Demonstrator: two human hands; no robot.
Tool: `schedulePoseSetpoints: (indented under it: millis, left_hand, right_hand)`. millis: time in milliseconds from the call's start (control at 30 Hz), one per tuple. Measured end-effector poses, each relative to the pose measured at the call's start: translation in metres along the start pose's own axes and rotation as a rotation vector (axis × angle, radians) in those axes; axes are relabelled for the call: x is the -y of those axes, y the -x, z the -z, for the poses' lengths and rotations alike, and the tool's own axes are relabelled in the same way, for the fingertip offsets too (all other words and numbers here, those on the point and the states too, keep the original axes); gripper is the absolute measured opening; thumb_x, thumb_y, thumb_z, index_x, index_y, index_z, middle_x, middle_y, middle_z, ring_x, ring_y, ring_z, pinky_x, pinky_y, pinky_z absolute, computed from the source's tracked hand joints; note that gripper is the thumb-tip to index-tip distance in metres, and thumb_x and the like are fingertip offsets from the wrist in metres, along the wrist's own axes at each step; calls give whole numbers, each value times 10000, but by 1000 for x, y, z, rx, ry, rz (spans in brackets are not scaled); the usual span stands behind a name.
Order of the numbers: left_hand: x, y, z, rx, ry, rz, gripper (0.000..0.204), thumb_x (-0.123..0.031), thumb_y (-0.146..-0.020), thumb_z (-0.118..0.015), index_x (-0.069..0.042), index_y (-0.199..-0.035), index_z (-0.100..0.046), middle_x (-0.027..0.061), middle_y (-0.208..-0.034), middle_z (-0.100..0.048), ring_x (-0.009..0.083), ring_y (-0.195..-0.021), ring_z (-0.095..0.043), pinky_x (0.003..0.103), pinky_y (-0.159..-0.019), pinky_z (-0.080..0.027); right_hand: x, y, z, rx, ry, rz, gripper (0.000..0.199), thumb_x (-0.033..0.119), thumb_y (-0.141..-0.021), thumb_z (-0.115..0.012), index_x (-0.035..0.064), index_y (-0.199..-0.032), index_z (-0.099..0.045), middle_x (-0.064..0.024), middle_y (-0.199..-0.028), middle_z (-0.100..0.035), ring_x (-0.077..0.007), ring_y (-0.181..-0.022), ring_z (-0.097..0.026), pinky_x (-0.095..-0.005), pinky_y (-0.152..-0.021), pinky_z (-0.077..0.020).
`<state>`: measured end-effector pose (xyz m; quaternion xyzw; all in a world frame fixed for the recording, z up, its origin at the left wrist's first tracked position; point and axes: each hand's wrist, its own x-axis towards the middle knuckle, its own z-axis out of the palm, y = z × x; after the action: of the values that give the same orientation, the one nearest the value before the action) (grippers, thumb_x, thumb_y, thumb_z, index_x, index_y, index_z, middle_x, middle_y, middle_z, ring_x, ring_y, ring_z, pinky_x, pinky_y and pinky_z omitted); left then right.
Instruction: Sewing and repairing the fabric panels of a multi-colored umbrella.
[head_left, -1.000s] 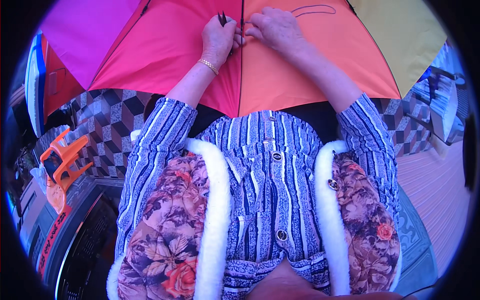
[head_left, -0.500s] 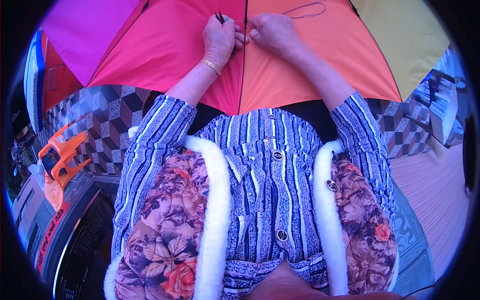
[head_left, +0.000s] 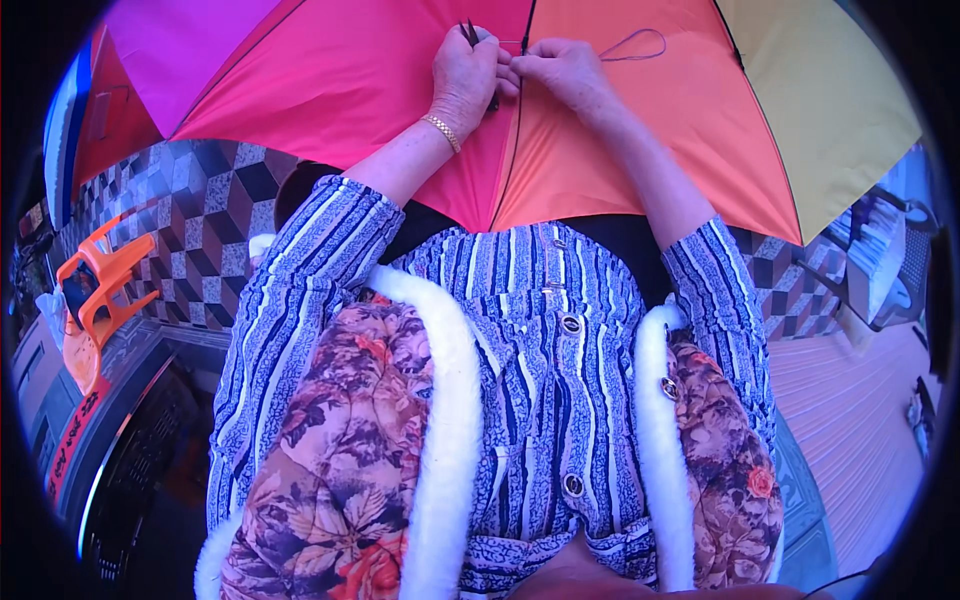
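Observation:
An open umbrella (head_left: 370, 90) with purple, pink, orange and yellow panels spreads before me, dark ribs running along its seams. My left hand (head_left: 468, 80) is closed around dark snips (head_left: 468, 35), whose two pointed tips stick up past the fingers; their other end shows below. Beside it, my right hand (head_left: 565, 72) pinches at the rib (head_left: 526, 30) between the pink and orange panels. A thin thread (head_left: 640, 45) loops over the orange panel beside the right hand, and a short fine line spans the gap between both hands. Whether a needle sits in the right fingertips is hidden.
An orange plastic stool (head_left: 105, 275) stands on the patterned tile floor (head_left: 205, 235) at left. A dark glossy panel (head_left: 130, 470) lies at lower left. On the far right are a white-and-grey item (head_left: 880, 260) and a pale ridged surface (head_left: 850, 430).
Both hands and the umbrella have shifted slightly right in view, as the whole view has moved. The right fingers now sit closer to the rib; the left still holds the snips.

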<state>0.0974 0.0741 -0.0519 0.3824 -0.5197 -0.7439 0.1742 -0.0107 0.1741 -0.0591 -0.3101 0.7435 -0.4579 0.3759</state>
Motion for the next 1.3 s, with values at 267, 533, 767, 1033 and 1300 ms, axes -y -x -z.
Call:
schedulePoseSetpoints:
  millis: [267, 533, 767, 1033, 1300]
  left_hand:
    - [2, 2, 0, 8, 89, 44, 50, -58, -888, -426, -21, -919, -416, 124, -734, -567, 189, -531, -601, 272, -435, -498]
    - [5, 1, -3, -10, -8, 8, 67, -71, -895, -431, -10, -921, -421, 121, -729, -575, 176, -525, -597, 261, -429, -492]
    - [6, 2, -11, -72, -140, -70, 88, -92, -888, -469, -6, -885, -452, 84, -678, -569, 141, -501, -577, 253, -415, -471]
    - [21, -19, -9, -192, -466, -246, 100, -91, -846, -535, -7, -791, -528, 90, -643, -587, 180, -486, -604, 313, -446, -493]
    - [1, -6, -6, 11, -246, 15, 102, -102, -844, -549, -13, -796, -533, 62, -619, -574, 162, -430, -576, 293, -414, -470]
  right_hand:
    - [-7, 3, 6, 12, -79, -26, 226, 229, -747, -663, 3, -757, -666, -3, -645, -599, -60, -624, -523, -230, -575, -414]
    - [-6, 4, 5, 2, -139, -50, 208, 215, -757, -664, 8, -755, -662, 14, -656, -585, -45, -640, -511, -217, -588, -409]
    - [-1, 5, 4, 1, -140, -55, 214, 224, -763, -667, 10, -764, -669, 11, -664, -597, -45, -646, -516, -215, -595, -412]
    - [4, 8, 4, -36, 140, 136, 171, 164, -759, -629, 10, -804, -687, -95, -721, -658, -179, -672, -616, -304, -631, -483]
    - [23, 5, 20, -208, 976, 515, 170, 122, -799, -546, 37, -849, -685, -158, -792, -652, -238, -737, -639, -338, -675, -490]
